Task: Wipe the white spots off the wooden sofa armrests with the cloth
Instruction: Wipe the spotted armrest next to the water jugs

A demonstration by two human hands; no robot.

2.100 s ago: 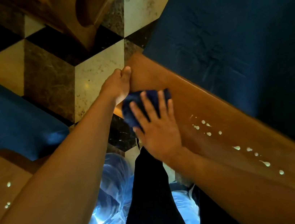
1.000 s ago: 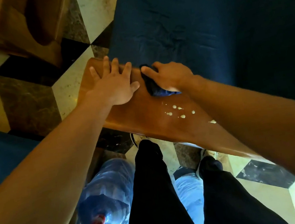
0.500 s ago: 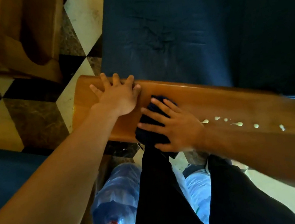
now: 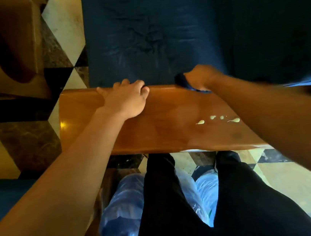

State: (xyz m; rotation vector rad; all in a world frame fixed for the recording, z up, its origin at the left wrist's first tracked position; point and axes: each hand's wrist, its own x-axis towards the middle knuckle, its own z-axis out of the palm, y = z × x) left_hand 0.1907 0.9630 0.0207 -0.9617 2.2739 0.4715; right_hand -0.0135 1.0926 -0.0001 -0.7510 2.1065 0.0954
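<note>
A polished wooden armrest (image 4: pixel 164 128) runs across the middle of the head view. Several white spots (image 4: pixel 219 120) sit on its right part, next to my right forearm. My left hand (image 4: pixel 126 100) rests on the armrest's far edge, fingers curled over toward the cushion, holding nothing. My right hand (image 4: pixel 201 78) is blurred at the far edge further right, closed on a dark blue cloth (image 4: pixel 182 82) that mostly hides under the fingers. The cloth lies beyond the spots, apart from them.
A dark blue seat cushion (image 4: pixel 177 24) fills the area beyond the armrest. Large plastic water bottles (image 4: pixel 121 208) lie on the patterned tile floor (image 4: pixel 14 141) by my legs. Wooden furniture (image 4: pixel 1 49) stands at top left; another blue cushion (image 4: pixel 0 201) is at left.
My right hand carried the cloth from the armrest's near side up to its far edge. My left hand curled its fingers over the far edge. The view shifted a little.
</note>
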